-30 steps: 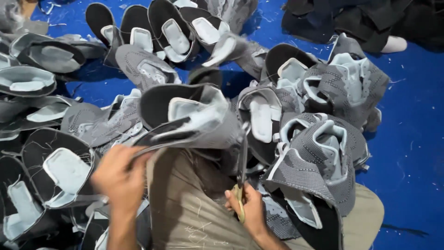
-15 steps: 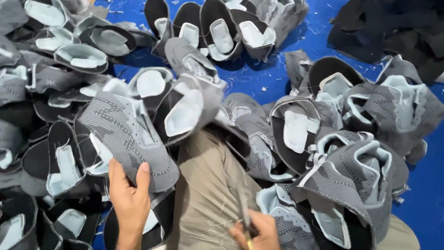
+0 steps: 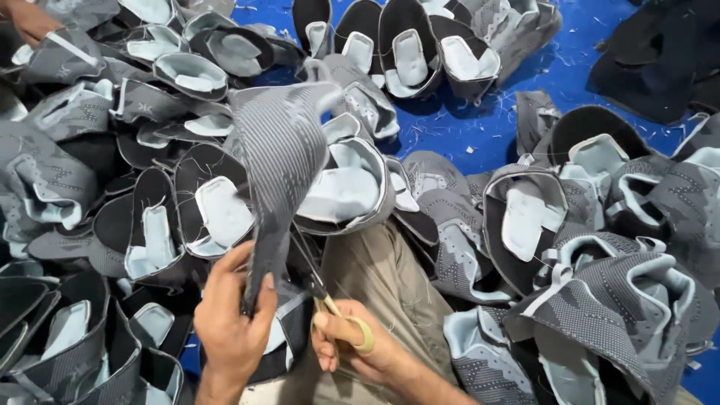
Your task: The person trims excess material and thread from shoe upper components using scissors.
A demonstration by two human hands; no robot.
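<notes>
- The left hand (image 3: pixel 229 330) pinches the lower edge of a grey knitted shoe upper (image 3: pixel 281 161), thumb on the near side and fingers behind, so the piece stands upright over the lap with its ribbed outer face toward the camera
- The right hand (image 3: pixel 360 349) has its grip closed through the yellow loops of a pair of scissors (image 3: pixel 319 289); the dark blades point up and left and meet the held upper's edge just beside the left thumb
- Whether the blades are parted or closed at the tip cannot be told; they are thin and partly hidden against the dark fabric
- To do this trimming well, as I judge it, keep the fabric taut between the pinching fingers so any loose thread or edge stands clear of the knit
- Work with the blade tips only, laid flat along the edge, so the weave itself is not nicked
- Keep the left thumb back from the blade line; it sits very near the cutting point
- Around the beige-trousered lap (image 3: pixel 382 285) lie heaps of like uppers with pale blue linings (image 3: pixel 225 214), spread over a blue floor (image 3: pixel 465 127) flecked with thread clippings
- Another person's hand (image 3: pixel 30 21) shows at the top left corner, resting among the piled uppers, well apart from the work
</notes>
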